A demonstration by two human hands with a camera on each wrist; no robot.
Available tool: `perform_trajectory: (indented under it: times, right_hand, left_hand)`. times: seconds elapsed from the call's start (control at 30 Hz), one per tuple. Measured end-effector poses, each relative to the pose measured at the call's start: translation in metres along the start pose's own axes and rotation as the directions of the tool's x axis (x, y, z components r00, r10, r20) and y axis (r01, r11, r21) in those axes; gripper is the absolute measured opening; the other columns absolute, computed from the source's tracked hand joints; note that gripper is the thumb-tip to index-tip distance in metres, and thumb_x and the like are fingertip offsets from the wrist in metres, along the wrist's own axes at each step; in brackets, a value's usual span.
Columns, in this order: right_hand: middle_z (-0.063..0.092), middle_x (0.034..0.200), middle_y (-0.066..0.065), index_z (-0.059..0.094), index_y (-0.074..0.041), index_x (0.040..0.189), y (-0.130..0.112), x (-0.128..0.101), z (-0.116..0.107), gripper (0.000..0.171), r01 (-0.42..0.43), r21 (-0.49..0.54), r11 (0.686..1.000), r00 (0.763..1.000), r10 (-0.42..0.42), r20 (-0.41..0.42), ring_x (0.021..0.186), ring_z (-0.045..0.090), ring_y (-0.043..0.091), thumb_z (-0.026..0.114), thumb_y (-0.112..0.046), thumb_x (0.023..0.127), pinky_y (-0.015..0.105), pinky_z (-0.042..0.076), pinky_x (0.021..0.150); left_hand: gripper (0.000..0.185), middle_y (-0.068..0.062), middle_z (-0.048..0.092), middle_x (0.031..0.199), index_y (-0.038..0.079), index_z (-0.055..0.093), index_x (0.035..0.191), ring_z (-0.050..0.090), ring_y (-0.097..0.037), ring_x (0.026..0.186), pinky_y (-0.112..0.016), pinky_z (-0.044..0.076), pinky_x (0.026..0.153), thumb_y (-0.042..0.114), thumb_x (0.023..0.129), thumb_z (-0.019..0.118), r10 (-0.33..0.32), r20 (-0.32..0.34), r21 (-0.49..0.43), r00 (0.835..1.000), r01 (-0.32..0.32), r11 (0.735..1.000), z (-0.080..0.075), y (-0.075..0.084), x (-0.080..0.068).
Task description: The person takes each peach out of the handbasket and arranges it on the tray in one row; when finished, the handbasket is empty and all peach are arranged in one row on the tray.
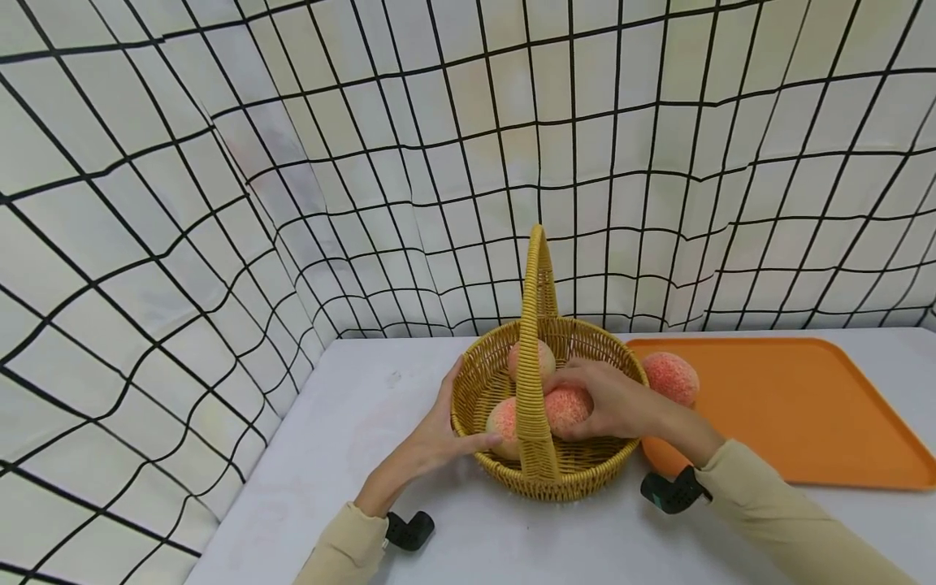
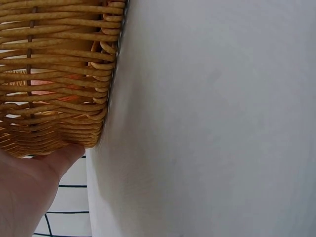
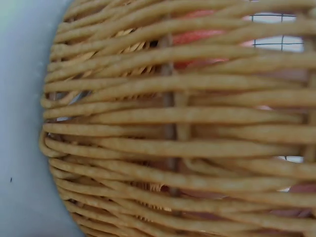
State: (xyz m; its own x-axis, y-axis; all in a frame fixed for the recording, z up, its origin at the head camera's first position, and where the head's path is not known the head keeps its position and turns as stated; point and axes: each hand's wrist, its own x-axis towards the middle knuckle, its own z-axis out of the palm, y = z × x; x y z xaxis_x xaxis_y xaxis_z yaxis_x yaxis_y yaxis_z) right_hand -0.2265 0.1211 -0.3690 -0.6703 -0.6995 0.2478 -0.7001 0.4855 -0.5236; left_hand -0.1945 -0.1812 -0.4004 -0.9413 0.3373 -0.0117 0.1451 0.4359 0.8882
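Note:
A yellow wicker basket (image 1: 592, 475) with a tall arched handle stands on the table. My left hand (image 1: 431, 439) grips its left side, thumb over the rim; the left wrist view shows a digit against the woven wall (image 2: 59, 108). Inside the basket, my right hand (image 1: 610, 402) holds a pink peach (image 1: 566, 409) between thumb and fingers. Two more peaches lie in there: one (image 1: 503, 424) by the left thumb, partly behind the handle, another (image 1: 547, 360) farther back. Basket weave (image 3: 173, 118) fills the right wrist view, mostly hiding the right hand.
Right of the basket, an orange tray (image 1: 775, 406) lies on the white table (image 1: 351, 406). One pink peach (image 1: 670, 378) rests at the tray's left end, beside the basket. White walls with black netting (image 1: 468, 162) stand behind and to the left.

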Motion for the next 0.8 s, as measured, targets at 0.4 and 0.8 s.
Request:
perform_trajectory:
  times: [0.4,0.8]
  right_hand:
    - [0.063,0.124,-0.002,0.072,-0.025,0.124,-0.018,-0.037,-0.036,0.053,-0.036,0.094,0.995,0.965,0.060,-0.257,0.110,0.063,0.025,0.093,-0.011,0.077,0.041,0.060,0.084]
    - [0.065,0.126,0.003,0.069,-0.022,0.131,0.009,-0.105,-0.083,0.060,-0.242,-0.034,0.970,0.901,0.211,-0.379,0.101,0.055,0.008,0.096,-0.019,0.077,0.020,0.050,0.077]
  left_hand:
    - [0.133,-0.021,0.006,0.173,0.020,-0.006,0.169,0.019,-0.044,0.156,-0.063,0.022,0.123,0.054,0.080,0.087,-0.003,0.007,-0.001,1.000,0.003,1.000,0.000,-0.001,0.001]
    - [0.134,-0.018,0.003,0.174,0.019,-0.008,0.169,0.018,-0.042,0.157,-0.062,0.020,0.123,0.054,0.080,0.087,-0.008,-0.005,0.005,1.000,0.008,1.000,0.000,-0.001,0.000]
